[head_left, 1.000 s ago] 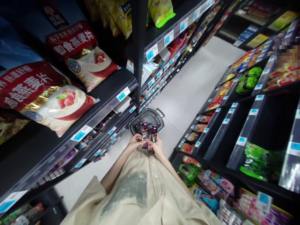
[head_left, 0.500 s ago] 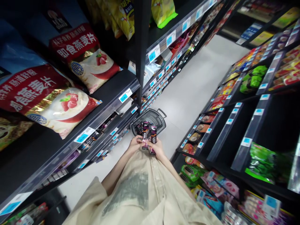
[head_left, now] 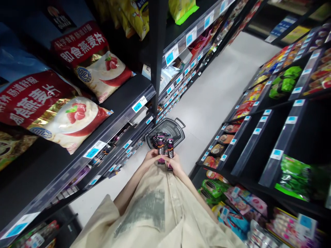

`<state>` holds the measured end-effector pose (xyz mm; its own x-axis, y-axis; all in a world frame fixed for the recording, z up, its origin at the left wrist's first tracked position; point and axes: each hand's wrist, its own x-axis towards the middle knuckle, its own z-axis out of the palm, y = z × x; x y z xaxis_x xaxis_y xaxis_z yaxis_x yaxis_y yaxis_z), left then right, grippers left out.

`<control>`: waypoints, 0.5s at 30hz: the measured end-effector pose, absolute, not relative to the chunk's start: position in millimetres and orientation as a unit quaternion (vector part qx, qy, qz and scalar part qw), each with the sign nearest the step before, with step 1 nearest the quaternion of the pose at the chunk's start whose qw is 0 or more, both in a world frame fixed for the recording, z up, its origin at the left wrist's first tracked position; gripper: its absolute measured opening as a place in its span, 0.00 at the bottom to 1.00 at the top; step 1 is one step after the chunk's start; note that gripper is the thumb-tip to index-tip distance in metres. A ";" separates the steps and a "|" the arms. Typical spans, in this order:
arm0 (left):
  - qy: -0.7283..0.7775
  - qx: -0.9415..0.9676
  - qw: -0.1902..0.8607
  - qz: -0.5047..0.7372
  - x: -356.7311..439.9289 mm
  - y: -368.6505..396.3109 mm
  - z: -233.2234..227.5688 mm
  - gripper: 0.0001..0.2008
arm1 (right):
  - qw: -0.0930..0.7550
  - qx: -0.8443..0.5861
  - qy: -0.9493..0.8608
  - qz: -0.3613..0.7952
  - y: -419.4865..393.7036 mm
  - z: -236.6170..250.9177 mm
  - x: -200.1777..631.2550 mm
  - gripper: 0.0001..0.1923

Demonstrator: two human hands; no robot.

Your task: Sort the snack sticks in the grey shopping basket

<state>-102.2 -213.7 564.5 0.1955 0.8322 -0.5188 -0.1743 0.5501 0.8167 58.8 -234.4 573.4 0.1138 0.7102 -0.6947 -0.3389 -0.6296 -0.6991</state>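
My left hand (head_left: 152,158) is closed on a dark purple snack packet (head_left: 161,150) with orange and pink print. Beside it, a second packet of the same kind (head_left: 170,154) is gripped by my right hand (head_left: 176,164). My two thumbs almost meet at the left packet's lower part. Both packets stand roughly upright, side by side, in front of my shirt. Below and beyond them a dark grey shopping basket (head_left: 178,131) sits near the floor, with several similar dark packets (head_left: 156,137) lying in it.
To the left a black shelf (head_left: 121,100) holds large oatmeal bags (head_left: 74,113). Yellow bags (head_left: 134,17) stand farther up. Black shelves on the right carry green packs (head_left: 294,175) and assorted snacks (head_left: 240,227). A pale aisle floor (head_left: 219,79) runs ahead between them.
My left thumb has shifted right across the lower end of the left packet. The view has tilted slightly; both packets stay in my hands.
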 end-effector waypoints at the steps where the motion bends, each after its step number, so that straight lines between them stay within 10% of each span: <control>1: 0.525 0.314 0.704 0.361 -102.3 -213.1 564.6 0.19 | 0.402 -0.631 -0.145 0.648 -234.6 573.7 58.9 0.32; 15: 0.564 0.256 0.703 0.350 -106.4 -208.7 549.8 0.23 | 0.359 -0.638 -0.199 0.652 -238.9 572.4 57.7 0.33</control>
